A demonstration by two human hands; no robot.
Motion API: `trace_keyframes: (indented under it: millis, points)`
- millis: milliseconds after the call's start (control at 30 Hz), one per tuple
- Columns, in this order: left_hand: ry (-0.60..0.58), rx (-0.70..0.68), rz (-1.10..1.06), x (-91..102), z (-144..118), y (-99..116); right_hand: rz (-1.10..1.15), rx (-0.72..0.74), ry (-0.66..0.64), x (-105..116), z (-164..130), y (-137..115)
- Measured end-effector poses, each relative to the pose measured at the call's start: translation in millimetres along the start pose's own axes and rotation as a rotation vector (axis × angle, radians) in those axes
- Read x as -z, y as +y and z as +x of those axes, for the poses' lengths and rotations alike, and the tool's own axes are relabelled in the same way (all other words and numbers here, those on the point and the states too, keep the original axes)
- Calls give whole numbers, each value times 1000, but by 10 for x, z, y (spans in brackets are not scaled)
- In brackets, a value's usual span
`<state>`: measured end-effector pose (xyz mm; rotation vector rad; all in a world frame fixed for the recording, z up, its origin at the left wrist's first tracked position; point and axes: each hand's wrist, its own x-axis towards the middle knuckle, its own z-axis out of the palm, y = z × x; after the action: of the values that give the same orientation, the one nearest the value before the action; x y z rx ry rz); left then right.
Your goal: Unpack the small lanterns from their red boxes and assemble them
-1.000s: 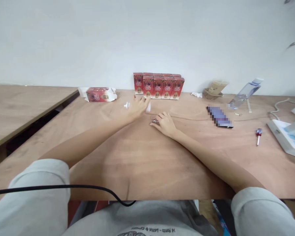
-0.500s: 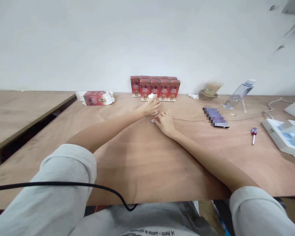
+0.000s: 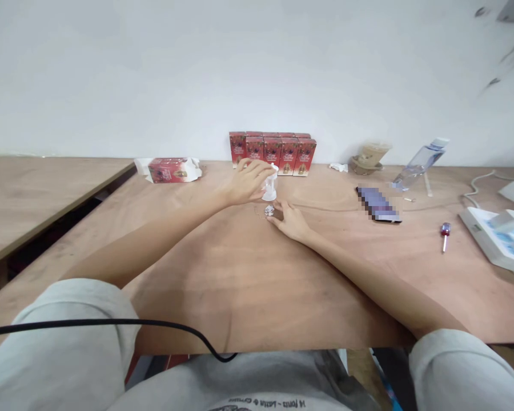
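A small white lantern-shaped ornament (image 3: 270,185) stands nearly upright on the wooden table (image 3: 223,274), in front of a group of red boxes. My left hand (image 3: 249,181) is curled around its left side, fingers by the top and thumb low down. Just nearer to me is a small shiny silvery piece (image 3: 269,211) with a thin wire trailing left. My right hand (image 3: 292,221) rests on the table, its thumb and forefinger closed at the edge of that piece. The contact itself is too small to see clearly.
Several red printed boxes (image 3: 289,157) stand against the wall. An opened red box (image 3: 171,170) lies at left. On the right are a phone (image 3: 377,204), a drink cup (image 3: 372,154), a tilted water bottle (image 3: 422,162), a screwdriver (image 3: 445,231) and a power strip (image 3: 492,234). A black cable (image 3: 154,324) crosses my left sleeve.
My left hand has shifted left and up, and the lantern now shows more fully and more upright. My right hand has moved slightly nearer to me, and more of the silvery piece shows.
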<state>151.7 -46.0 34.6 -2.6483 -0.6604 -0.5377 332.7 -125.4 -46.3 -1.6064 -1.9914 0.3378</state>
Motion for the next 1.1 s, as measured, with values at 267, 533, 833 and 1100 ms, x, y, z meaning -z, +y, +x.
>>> trace_keyframes:
  millis: [267, 533, 833, 1100]
  points:
    - [-179, 550, -353, -339, -566, 217, -74, 55, -41, -77, 64, -120]
    - [-434, 472, -409, -397, -715, 379, 27, 69, -86, -159, -64, -248]
    - [-478, 446, -442, -424, -652, 345, 81, 36, 121, -86, -103, -209]
    - [-477, 454, -418, -461, -625, 341, 61, 134, 87, -102, -43, -115]
